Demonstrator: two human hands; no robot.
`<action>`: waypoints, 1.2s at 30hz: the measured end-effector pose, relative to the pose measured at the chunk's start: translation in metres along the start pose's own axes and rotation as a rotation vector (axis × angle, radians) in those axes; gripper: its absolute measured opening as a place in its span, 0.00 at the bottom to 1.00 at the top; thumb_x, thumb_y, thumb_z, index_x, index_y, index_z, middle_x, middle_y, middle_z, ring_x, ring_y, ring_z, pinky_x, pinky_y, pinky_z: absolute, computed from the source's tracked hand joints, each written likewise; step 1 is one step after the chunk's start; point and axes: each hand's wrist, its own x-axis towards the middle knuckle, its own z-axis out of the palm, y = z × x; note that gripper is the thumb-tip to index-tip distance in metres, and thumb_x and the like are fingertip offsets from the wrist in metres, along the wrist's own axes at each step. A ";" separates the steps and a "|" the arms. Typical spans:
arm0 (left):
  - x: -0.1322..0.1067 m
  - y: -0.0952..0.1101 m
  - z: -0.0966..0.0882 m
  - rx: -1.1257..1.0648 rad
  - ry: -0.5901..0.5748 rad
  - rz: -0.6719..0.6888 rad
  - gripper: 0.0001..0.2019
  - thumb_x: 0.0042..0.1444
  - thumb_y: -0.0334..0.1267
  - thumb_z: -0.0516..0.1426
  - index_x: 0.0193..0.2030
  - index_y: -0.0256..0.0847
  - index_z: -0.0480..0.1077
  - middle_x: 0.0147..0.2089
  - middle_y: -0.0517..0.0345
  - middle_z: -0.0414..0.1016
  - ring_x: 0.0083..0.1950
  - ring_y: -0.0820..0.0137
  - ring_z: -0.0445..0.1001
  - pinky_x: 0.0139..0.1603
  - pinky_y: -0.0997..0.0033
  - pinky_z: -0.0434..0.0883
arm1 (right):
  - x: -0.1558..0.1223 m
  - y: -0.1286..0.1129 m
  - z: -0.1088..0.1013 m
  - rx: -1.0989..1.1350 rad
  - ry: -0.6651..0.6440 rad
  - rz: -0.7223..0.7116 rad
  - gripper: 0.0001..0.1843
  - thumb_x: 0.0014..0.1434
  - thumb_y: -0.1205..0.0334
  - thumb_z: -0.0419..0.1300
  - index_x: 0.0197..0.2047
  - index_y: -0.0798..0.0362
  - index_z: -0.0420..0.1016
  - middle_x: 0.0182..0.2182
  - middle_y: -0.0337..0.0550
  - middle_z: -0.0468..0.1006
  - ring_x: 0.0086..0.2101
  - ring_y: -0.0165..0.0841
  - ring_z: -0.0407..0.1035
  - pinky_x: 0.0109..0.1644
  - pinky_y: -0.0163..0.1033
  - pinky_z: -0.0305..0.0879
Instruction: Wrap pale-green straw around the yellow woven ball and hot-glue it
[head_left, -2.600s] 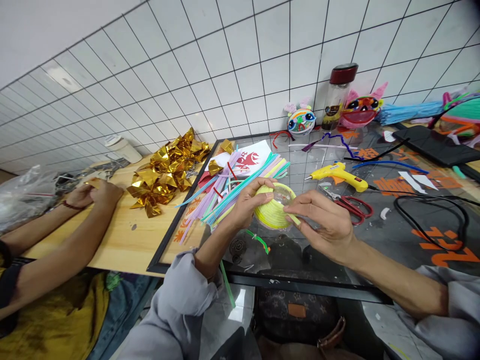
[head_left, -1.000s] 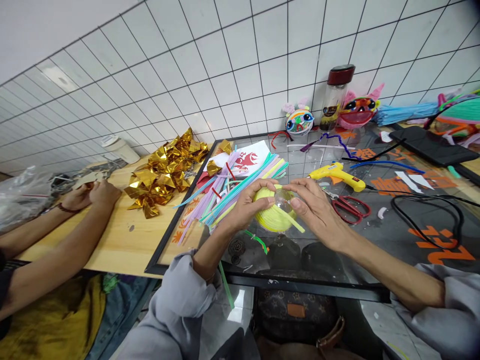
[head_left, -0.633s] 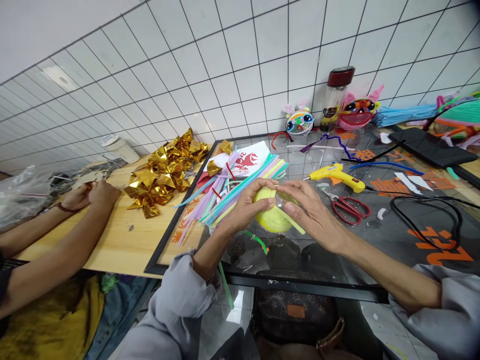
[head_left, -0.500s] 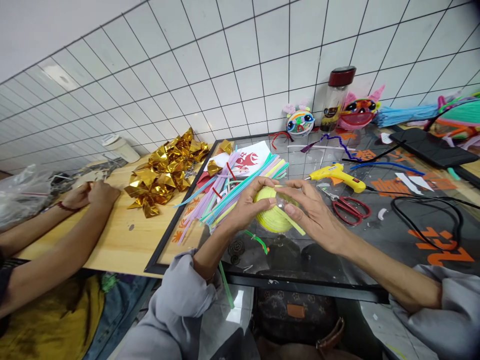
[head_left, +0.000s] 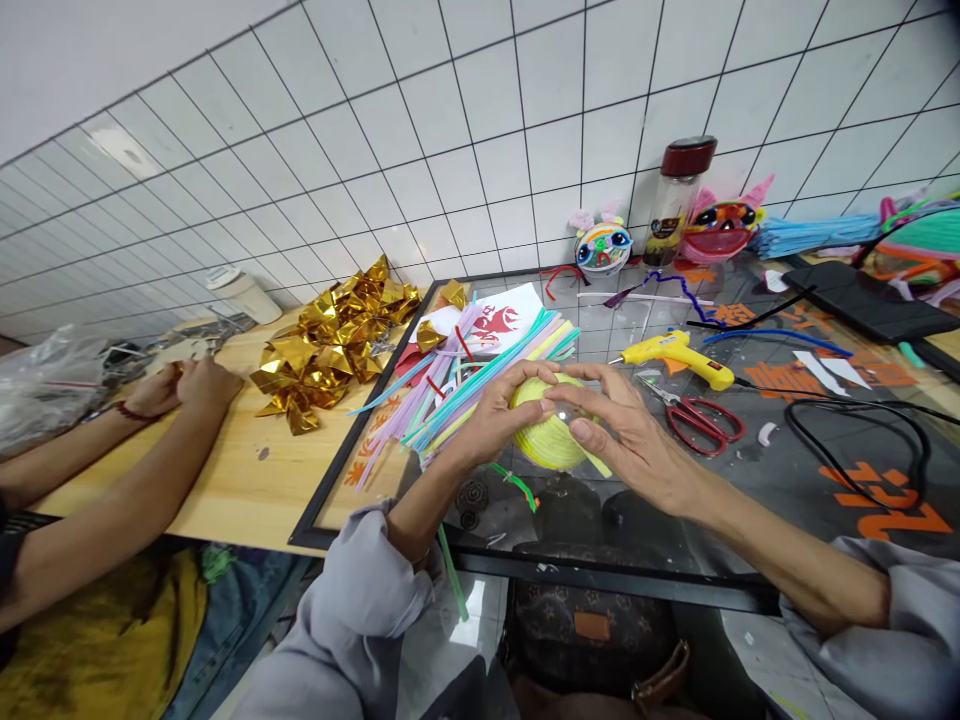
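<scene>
Between my hands is a round yellow ball (head_left: 551,442) wound with fuzzy pipe cleaner, with a clear, shiny patch showing near its middle. My left hand (head_left: 499,410) grips it from the left, thumb on the upper surface and fingers curled over the far edge. From the right, my right hand (head_left: 634,435) rests curved fingertips on the top, its thumb close to the clear patch. A loose yellow pipe cleaner end (head_left: 598,464) sticks out beneath the right thumb. Just behind my left hand lies a bundle of pastel pipe cleaners (head_left: 480,385).
A yellow glue gun (head_left: 679,357) and red-handled scissors (head_left: 701,420) lie to the right, near a black cable (head_left: 855,470). Behind stand a red-lidded bottle (head_left: 670,210) and two decorated animal-face balls (head_left: 602,248). Left are folded gold paper pieces (head_left: 322,345) and another person's hands (head_left: 187,390).
My right hand has shifted slightly, its fingers now curling closer over the ball's top. Less of the loose yellow end shows. The left hand keeps its hold.
</scene>
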 end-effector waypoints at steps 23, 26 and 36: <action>0.001 -0.002 -0.001 0.025 0.007 -0.010 0.21 0.51 0.45 0.66 0.52 0.44 0.73 0.53 0.55 0.73 0.52 0.64 0.71 0.51 0.68 0.68 | 0.000 0.012 0.000 -0.058 0.015 0.151 0.36 0.71 0.35 0.41 0.66 0.48 0.71 0.55 0.54 0.73 0.58 0.47 0.67 0.63 0.59 0.62; 0.001 -0.002 -0.001 0.028 0.016 -0.014 0.21 0.51 0.45 0.66 0.51 0.43 0.73 0.55 0.54 0.73 0.53 0.63 0.72 0.51 0.68 0.69 | 0.001 0.016 0.002 0.017 0.088 0.112 0.31 0.71 0.39 0.45 0.62 0.47 0.75 0.53 0.52 0.74 0.57 0.45 0.68 0.61 0.55 0.64; 0.004 -0.005 -0.002 0.072 -0.001 0.025 0.22 0.51 0.44 0.65 0.54 0.45 0.75 0.56 0.55 0.76 0.55 0.61 0.74 0.56 0.65 0.69 | 0.032 0.031 0.010 0.270 0.351 0.210 0.10 0.55 0.52 0.67 0.39 0.46 0.85 0.43 0.45 0.80 0.49 0.41 0.74 0.57 0.51 0.68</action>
